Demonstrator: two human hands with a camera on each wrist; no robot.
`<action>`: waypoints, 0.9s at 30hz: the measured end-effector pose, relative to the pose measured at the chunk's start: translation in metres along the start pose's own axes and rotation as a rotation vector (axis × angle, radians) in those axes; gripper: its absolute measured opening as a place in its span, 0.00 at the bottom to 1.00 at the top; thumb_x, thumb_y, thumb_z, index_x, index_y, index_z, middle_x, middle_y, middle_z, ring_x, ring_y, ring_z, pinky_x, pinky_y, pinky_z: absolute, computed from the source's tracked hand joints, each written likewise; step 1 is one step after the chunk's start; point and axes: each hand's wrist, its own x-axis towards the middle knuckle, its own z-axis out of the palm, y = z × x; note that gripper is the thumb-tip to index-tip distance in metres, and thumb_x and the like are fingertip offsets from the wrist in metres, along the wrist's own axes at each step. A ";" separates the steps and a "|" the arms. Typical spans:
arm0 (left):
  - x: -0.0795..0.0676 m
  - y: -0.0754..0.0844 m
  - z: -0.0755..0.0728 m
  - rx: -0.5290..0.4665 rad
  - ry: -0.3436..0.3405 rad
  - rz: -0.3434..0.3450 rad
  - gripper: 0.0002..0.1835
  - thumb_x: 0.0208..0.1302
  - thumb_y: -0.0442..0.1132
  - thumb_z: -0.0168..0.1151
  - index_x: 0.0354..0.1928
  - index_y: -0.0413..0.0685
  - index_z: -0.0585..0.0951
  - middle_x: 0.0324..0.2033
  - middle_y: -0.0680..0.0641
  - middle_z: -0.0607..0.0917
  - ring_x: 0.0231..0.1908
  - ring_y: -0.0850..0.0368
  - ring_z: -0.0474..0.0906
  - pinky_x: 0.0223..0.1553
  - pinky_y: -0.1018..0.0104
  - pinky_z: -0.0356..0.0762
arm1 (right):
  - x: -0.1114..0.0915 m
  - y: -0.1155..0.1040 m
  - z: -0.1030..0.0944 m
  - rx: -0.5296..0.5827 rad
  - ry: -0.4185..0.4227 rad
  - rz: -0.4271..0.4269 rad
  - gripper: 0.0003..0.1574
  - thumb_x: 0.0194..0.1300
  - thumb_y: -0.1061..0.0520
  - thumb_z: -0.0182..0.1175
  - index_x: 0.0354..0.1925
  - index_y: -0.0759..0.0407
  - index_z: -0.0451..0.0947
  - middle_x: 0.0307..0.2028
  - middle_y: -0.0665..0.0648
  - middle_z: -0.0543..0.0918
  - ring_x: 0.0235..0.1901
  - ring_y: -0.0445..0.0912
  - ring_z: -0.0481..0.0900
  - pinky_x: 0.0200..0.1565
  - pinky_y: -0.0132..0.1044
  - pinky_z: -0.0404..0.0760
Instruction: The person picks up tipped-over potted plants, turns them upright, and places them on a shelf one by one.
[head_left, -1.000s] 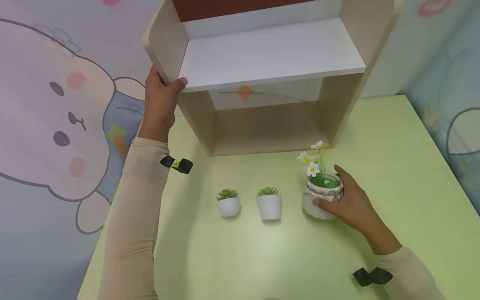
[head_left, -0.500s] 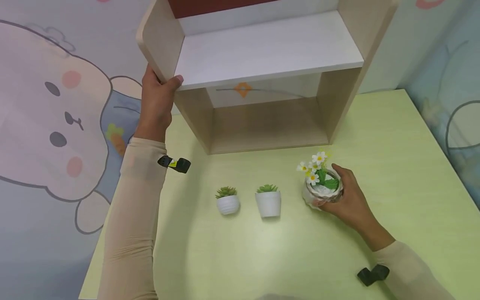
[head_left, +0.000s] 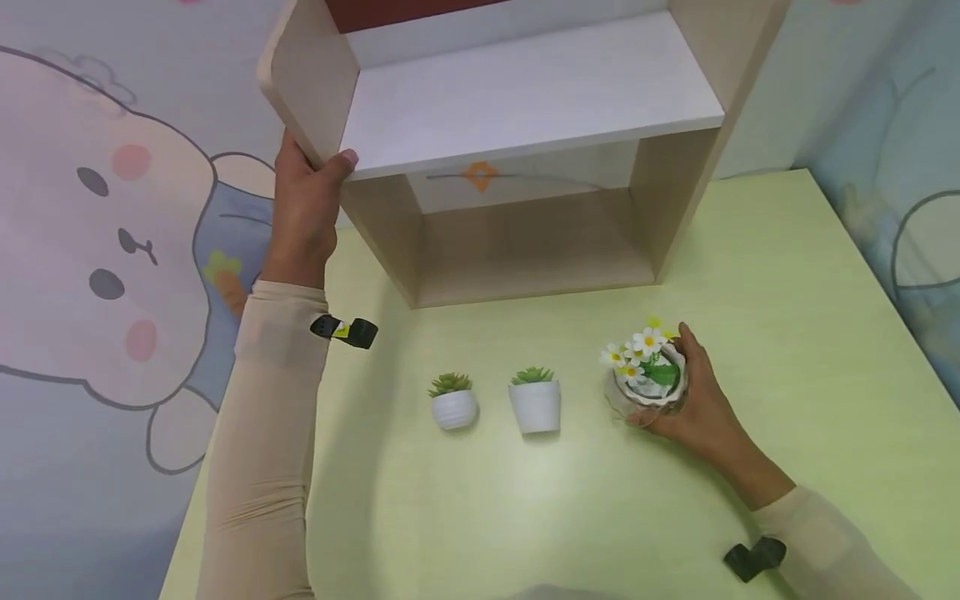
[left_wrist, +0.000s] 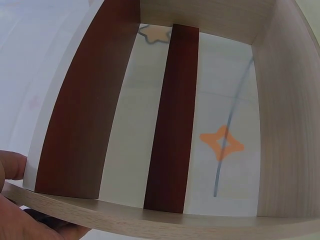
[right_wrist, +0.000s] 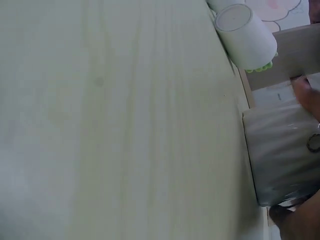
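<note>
My left hand [head_left: 303,212] grips the left side panel of a wooden desk shelf [head_left: 540,137], its thumb on the front edge of the white board. The left wrist view shows the shelf's inside with dark red strips [left_wrist: 172,125]. My right hand [head_left: 708,417] holds a whitish round flower pot [head_left: 622,398] from its right side, thumb in front and fingers behind. White daisies [head_left: 647,342] and green leaves stand in it, and its mouth faces up toward the head camera. The right wrist view shows the pot's side [right_wrist: 280,150] between thumb and fingers.
Two small white pots with succulents, a ribbed one [head_left: 453,410] and a taller tapered one [head_left: 536,408], stand left of the flower pot. All are on a pale green table [head_left: 465,525] in front of the shelf. A cartoon-printed wall [head_left: 60,250] borders the left side.
The flower pot has tipped from showing its side to showing its mouth, still in my right hand. My left hand keeps its grip on the shelf while the head view shifts slightly.
</note>
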 end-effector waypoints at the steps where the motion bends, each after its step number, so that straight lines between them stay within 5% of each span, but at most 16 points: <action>1: 0.000 0.000 0.001 -0.001 0.000 0.001 0.30 0.73 0.29 0.60 0.73 0.53 0.68 0.65 0.47 0.73 0.66 0.50 0.68 0.67 0.54 0.65 | 0.000 0.000 -0.001 0.016 -0.013 0.022 0.85 0.45 0.59 0.85 0.84 0.60 0.36 0.75 0.73 0.57 0.73 0.69 0.59 0.72 0.52 0.59; 4: -0.001 -0.001 0.002 0.003 0.006 0.001 0.30 0.73 0.29 0.59 0.73 0.53 0.68 0.66 0.47 0.73 0.66 0.49 0.68 0.67 0.54 0.65 | 0.000 0.001 -0.003 0.030 -0.042 0.082 0.86 0.47 0.57 0.85 0.84 0.58 0.33 0.76 0.75 0.56 0.73 0.70 0.59 0.71 0.59 0.60; 6: -0.001 -0.002 0.002 0.011 0.012 -0.003 0.30 0.73 0.30 0.59 0.74 0.54 0.68 0.66 0.47 0.73 0.66 0.49 0.68 0.68 0.53 0.65 | 0.002 0.000 -0.004 0.011 -0.054 0.112 0.81 0.48 0.56 0.84 0.83 0.61 0.39 0.75 0.76 0.60 0.72 0.71 0.61 0.67 0.67 0.62; 11: -0.001 -0.007 0.006 0.013 -0.004 -0.010 0.29 0.74 0.31 0.59 0.74 0.56 0.68 0.67 0.47 0.73 0.66 0.47 0.69 0.69 0.51 0.66 | 0.002 0.001 -0.007 -0.002 -0.059 0.159 0.69 0.50 0.55 0.83 0.77 0.68 0.51 0.68 0.77 0.70 0.67 0.69 0.69 0.63 0.67 0.67; 18: -0.001 -0.011 0.013 0.055 -0.014 0.008 0.28 0.75 0.34 0.59 0.74 0.56 0.68 0.67 0.47 0.73 0.65 0.47 0.70 0.68 0.49 0.67 | 0.009 -0.016 -0.020 0.021 -0.107 0.210 0.68 0.53 0.50 0.83 0.80 0.60 0.53 0.68 0.69 0.73 0.66 0.60 0.71 0.62 0.56 0.70; 27: 0.001 -0.013 0.010 0.042 -0.004 0.021 0.28 0.75 0.34 0.59 0.74 0.56 0.69 0.68 0.47 0.73 0.66 0.48 0.70 0.69 0.50 0.66 | 0.060 -0.095 -0.081 0.062 -0.097 0.129 0.63 0.57 0.59 0.80 0.81 0.57 0.55 0.68 0.61 0.73 0.59 0.42 0.72 0.49 0.22 0.73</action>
